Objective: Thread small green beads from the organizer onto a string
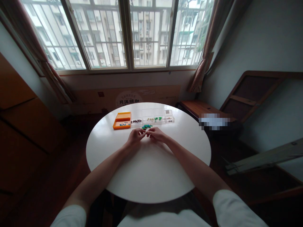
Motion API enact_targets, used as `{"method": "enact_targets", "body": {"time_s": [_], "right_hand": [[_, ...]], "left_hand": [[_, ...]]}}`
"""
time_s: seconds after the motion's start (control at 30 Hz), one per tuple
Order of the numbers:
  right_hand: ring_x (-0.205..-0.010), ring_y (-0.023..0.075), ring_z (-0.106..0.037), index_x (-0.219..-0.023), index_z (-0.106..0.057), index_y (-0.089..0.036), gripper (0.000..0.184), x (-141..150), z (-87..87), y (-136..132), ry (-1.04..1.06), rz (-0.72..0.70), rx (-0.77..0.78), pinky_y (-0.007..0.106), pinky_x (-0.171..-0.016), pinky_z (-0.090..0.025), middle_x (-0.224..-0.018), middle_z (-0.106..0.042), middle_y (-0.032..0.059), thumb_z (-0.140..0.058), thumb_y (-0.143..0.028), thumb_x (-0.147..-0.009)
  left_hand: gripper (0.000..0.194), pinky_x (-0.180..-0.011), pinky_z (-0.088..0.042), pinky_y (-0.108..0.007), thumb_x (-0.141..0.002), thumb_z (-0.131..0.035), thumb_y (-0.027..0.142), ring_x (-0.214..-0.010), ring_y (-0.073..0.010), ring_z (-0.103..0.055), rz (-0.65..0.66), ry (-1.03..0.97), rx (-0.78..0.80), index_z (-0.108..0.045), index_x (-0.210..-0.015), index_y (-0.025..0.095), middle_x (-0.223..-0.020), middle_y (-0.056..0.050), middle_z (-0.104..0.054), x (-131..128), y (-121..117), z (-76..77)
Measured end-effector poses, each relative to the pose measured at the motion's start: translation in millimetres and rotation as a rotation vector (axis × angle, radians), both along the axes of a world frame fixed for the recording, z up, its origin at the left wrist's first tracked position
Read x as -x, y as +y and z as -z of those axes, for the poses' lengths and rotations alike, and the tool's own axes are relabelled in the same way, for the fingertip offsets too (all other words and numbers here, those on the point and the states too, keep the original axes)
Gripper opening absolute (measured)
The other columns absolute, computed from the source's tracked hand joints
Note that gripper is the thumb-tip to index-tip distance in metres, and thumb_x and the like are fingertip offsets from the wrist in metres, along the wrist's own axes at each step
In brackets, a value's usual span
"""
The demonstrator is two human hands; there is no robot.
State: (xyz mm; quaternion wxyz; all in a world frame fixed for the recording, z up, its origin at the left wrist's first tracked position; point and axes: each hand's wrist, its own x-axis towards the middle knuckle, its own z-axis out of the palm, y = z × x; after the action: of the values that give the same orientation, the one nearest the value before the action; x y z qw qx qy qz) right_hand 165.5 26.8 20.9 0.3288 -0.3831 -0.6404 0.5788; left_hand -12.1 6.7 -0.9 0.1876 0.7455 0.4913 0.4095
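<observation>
My left hand and my right hand meet over the middle of the white round table. The fingers of both are pinched together, fingertips nearly touching. Whatever lies between them is too small to make out. Just beyond the fingertips is a pile of small green and blue pieces. Behind my left hand stands an open orange case with a few small blue and dark pieces in it. Clear lidded boxes extend to its right, holding dark brown pieces, cream pieces and green pieces.
A barred window fills the wall ahead, above a large cardboard box. Right of the table is a wooden bench with a blurred-out pale item on it. An orange-brown cabinet stands at the left.
</observation>
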Motion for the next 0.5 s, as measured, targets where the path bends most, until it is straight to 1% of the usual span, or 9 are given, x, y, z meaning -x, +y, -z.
{"method": "enact_targets", "body": {"time_s": [0.3,0.5], "right_hand": [[-0.045,0.0056,-0.045,-0.068,-0.066,-0.011,0.019,0.7,-0.4,-0.9,0.004,0.0,-0.003,0.017,-0.039,-0.03,-0.059,-0.061,0.0014,-0.066,-0.031,-0.071],[-0.047,0.0059,-0.047,-0.069,-0.067,-0.011,0.019,0.2,1.0,0.6,0.0,-0.002,-0.004,0.016,-0.038,-0.03,-0.06,-0.061,0.0018,-0.066,-0.03,-0.071]], "left_hand": [[0.026,-0.048,-0.042,-0.017,-0.08,-0.06,0.037,-0.054,-0.0088,-0.056,0.0,0.007,0.006,-0.072,-0.086,0.015,-0.074,-0.004,-0.068,-0.2,-0.8,-1.0],[0.026,-0.048,-0.042,-0.017,-0.08,-0.06,0.037,-0.054,-0.0089,-0.056,0.003,0.008,0.002,-0.072,-0.086,0.015,-0.073,-0.004,-0.068,0.4,0.2,1.0]]}}
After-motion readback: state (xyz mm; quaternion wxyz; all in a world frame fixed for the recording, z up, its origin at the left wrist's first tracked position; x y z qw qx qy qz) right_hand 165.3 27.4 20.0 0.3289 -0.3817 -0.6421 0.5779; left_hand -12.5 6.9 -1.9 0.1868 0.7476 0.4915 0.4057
